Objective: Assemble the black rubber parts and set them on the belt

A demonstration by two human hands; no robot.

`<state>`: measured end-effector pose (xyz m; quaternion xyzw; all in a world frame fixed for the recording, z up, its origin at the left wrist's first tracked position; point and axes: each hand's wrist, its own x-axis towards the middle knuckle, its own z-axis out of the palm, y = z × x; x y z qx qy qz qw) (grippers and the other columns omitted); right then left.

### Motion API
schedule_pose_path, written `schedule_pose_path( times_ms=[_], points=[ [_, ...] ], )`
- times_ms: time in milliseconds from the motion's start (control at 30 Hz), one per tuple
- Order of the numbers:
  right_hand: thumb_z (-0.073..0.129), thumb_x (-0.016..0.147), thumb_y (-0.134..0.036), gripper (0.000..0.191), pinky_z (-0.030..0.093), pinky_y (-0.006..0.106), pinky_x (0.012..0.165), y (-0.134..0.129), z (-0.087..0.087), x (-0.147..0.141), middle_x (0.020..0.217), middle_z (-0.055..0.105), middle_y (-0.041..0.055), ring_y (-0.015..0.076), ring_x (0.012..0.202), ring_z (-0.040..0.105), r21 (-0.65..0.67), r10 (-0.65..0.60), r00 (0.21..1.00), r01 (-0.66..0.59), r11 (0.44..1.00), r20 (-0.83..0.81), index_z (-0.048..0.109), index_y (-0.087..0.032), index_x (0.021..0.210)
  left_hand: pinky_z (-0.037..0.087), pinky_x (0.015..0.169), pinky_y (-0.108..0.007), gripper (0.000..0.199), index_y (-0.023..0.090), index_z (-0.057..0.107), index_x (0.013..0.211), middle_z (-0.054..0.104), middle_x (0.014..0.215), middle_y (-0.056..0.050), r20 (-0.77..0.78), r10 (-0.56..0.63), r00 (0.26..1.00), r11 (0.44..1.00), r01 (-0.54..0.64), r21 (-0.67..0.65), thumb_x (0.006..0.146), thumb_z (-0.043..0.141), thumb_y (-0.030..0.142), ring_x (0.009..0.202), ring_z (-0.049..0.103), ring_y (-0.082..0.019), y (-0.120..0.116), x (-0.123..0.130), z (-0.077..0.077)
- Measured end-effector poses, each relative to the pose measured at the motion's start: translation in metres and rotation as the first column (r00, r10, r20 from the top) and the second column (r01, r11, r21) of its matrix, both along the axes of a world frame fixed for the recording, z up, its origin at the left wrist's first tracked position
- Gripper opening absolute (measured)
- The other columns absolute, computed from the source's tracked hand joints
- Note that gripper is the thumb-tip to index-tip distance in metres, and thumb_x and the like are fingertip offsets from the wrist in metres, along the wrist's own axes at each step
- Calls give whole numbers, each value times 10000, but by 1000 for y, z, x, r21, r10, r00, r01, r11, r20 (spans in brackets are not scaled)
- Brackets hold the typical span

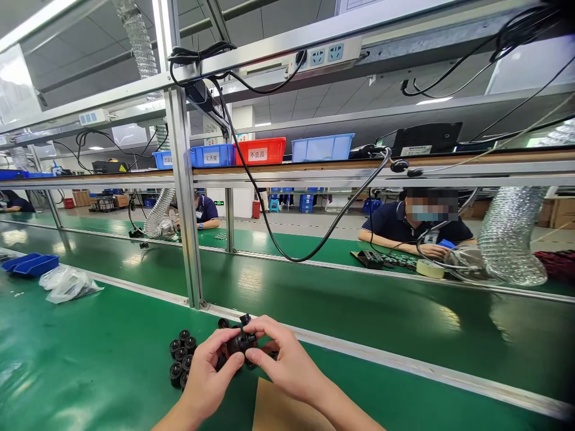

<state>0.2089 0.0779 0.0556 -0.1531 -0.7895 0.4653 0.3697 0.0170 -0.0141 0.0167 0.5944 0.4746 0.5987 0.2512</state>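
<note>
- Here, both hands meet over the green mat, just in front of the metal post, and pinch one small black part between them.
- The left hand is narrowly closed: thumb and forefinger press the part's near-left side, the other fingers curled under.
- The right hand is also narrowly closed, with fingertips over the top and right side of the part and the thumb beneath it.
- The part is held just above the mat, right of a cluster of black caps that stand in short rows, still in front of the post.
- A few more black pieces lie just behind the hands, nearer the post; how they fit the held part cannot be told.
- To do this step well, I judge it best to keep the part low over the mat, so a slip drops it a short way only.
- It would help to grip with fingertips alone, turning the part so its joint faces the eyes, and to press evenly from both sides.
- A brown card lies under the wrists, nearer than the post.
- Beyond the post, a co-worker sits at the far side of the line, hands apart from these.
</note>
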Motion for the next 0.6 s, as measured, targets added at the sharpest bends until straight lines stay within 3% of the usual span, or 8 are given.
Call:
schedule_pose_path(
  times_ms=[200, 400, 533, 600],
  points=[
    [685, 889, -113, 338, 599, 290, 816, 0, 2, 3, 1152, 684, 21, 209, 1073, 661, 62, 11, 1000, -12, 998, 10, 729, -312, 1158, 608, 920, -299, 323, 313, 761, 1288, 773, 1185, -52, -41, 20, 999, 1000, -20, 2, 967, 749, 347, 1076, 733, -231, -1, -1, 3],
    [660, 882, -58, 398, 565, 300, 866, 6, 4, 6, 1185, 719, 22, 202, 1083, 661, 215, 73, 997, -68, 974, -14, 727, -304, 1187, 600, 1019, -335, 320, 337, 784, 1261, 788, 1232, -43, -112, 45, 993, 999, -43, 22, 941, 786, 319, 1156, 729, -245, 1, -3, 4],
    [731, 885, -124, 241, 511, 328, 810, 5, 1, 5, 988, 737, 8, 203, 902, 661, 294, -74, 994, 49, 955, 76, 730, -266, 1080, 613, 956, -304, 306, 342, 788, 1244, 800, 1158, -31, -133, 51, 990, 996, -41, 80, 941, 794, 303, 1070, 741, -215, -2, 0, 5],
    [761, 906, -201, 225, 507, 341, 804, 4, 0, 6, 970, 739, 12, 212, 871, 663, 310, -137, 984, 94, 946, 118, 716, -260, 1118, 615, 939, -301, 289, 335, 791, 1227, 799, 1132, -29, -149, 56, 987, 993, -40, 111, 940, 800, 300, 1044, 741, -209, -3, 0, 6]
  ],
)
